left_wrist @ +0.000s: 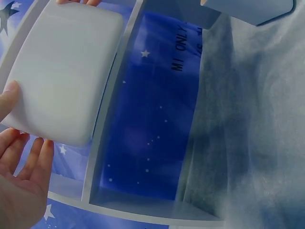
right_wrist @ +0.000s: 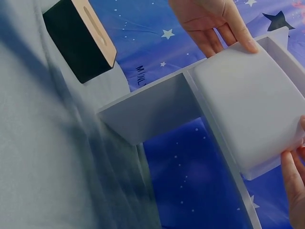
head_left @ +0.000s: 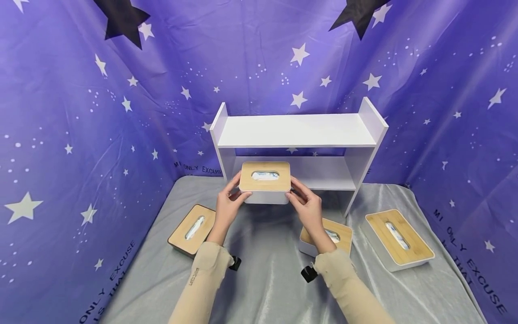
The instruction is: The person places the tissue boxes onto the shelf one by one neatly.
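Note:
Both hands hold a white tissue box [head_left: 267, 197] with a light wooden lid, raised level in front of the shelf's lower tier. My left hand [head_left: 228, 204] grips its left end, thumb at the near side. The opposite end is held by my right hand [head_left: 309, 207] in a similar way. From the left wrist view, the box's smooth white underside [left_wrist: 66, 71] shows against the shelf, with the left hand [left_wrist: 24, 191] at one end. Folded tissue shows through the lid's oval slot. Whether the box touches the lower tier, I cannot tell.
A white two-tier shelf [head_left: 295, 130] stands at the back of the grey cloth [head_left: 263, 279]. A dark-sided tissue box [head_left: 186, 234] lies left. One white tissue box [head_left: 344, 234] is partly behind the right forearm; another [head_left: 398, 238] sits farther right. A starry purple curtain [head_left: 259, 54] surrounds everything.

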Demonstrator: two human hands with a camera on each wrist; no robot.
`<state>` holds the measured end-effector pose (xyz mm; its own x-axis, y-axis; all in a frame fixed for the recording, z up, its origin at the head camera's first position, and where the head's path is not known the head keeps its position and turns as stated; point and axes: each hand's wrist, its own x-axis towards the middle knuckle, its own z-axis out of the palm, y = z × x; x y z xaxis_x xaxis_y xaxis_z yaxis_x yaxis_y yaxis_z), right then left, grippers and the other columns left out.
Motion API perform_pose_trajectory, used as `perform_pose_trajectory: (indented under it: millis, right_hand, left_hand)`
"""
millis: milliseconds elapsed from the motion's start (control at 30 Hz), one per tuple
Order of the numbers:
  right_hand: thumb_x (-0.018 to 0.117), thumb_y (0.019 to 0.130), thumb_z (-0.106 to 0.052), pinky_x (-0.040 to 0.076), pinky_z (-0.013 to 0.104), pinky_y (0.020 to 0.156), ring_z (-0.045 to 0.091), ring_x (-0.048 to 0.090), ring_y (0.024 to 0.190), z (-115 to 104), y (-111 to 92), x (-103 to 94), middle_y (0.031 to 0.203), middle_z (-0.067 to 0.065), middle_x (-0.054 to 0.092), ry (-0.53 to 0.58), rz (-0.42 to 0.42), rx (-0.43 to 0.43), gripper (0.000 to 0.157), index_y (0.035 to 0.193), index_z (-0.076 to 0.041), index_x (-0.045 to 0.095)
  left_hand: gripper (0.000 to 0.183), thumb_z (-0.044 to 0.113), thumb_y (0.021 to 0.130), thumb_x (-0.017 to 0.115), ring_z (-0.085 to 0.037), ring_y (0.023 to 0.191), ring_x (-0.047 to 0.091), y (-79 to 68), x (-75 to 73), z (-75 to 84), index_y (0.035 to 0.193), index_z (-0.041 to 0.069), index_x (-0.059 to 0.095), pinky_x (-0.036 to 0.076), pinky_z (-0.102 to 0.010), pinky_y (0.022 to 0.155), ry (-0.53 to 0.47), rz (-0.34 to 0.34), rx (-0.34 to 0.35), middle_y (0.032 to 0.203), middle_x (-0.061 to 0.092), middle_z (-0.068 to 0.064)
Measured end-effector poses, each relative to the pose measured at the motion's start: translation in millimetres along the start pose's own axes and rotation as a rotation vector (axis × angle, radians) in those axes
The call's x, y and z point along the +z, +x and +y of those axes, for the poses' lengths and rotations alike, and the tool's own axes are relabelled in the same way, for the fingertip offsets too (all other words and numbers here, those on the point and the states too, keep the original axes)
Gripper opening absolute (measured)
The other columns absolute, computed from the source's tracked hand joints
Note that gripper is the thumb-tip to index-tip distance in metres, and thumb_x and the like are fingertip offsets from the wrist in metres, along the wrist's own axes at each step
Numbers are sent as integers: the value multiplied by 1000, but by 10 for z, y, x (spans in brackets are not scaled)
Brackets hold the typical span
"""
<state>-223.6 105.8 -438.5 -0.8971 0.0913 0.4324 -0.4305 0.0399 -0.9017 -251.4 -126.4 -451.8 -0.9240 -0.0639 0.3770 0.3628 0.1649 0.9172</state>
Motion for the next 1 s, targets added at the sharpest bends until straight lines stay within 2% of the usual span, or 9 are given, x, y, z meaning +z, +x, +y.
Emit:
perform_pose_trajectory:
  millis: [133,267,433,567,667,767,867,933,1000]
  right_hand:
    - [67,89,9,54,21,96,38,56,127,-91,17,23,138,24,59,-14,-8,7,46,134,9,58]
    - [67,89,8,56,24,95,40,58,124,-105,49,41,135,27,60,-25,-12,-21,45,133,10,57]
    - [68,90,6,58,14,82,42,64,109,-153,73,80,123,31,64,-69,10,-21,39,127,13,59]
    - [67,91,3,54,11,73,33,62,98,-206,65,115,113,30,64,-94,27,35,29,116,15,58]
    - [66,92,2,53,11,73,29,60,97,-227,57,137,110,29,63,-103,31,56,26,112,15,57]
    - [66,93,2,53,11,73,29,60,97,-230,53,158,110,29,63,-113,31,63,25,112,15,57]
    - [66,93,1,53,11,73,31,61,97,-225,53,174,110,30,62,-109,31,71,26,113,16,57]
    - [66,92,2,53,11,74,32,61,98,-220,52,182,110,30,62,-97,32,75,27,114,16,57]
    - [66,92,3,54,11,76,34,61,99,-212,49,185,111,31,62,-80,29,76,29,115,17,56]
  left_hand:
    - [65,15,84,81,-25,128,55,26,-1,-29,144,20,55,51,-46,106,-14,5,-13,144,58,-6]
    - [63,14,85,79,-26,125,56,45,18,-17,144,18,55,51,-50,105,-6,30,-18,138,61,-12]
    - [59,10,85,79,-29,120,60,49,64,4,140,12,58,54,-53,100,2,98,-4,135,61,-15]
    - [56,10,84,80,-30,115,63,40,96,18,136,9,61,55,-55,97,0,162,0,133,62,-16]
    - [53,12,84,81,-29,110,64,27,111,45,133,9,63,59,-47,93,32,198,-12,130,63,-16]
    - [50,13,83,82,-29,105,64,15,115,57,130,8,65,61,-28,84,73,235,-29,124,63,-15]
    - [47,13,82,83,-31,100,62,9,118,63,125,5,66,54,-11,74,96,263,-36,114,61,-16]
    - [45,14,82,83,-31,98,62,8,122,66,123,4,66,51,-7,71,104,275,-29,107,59,-17]
    - [44,14,82,83,-31,97,62,12,125,68,121,3,67,51,-8,71,117,284,-25,102,57,-17]
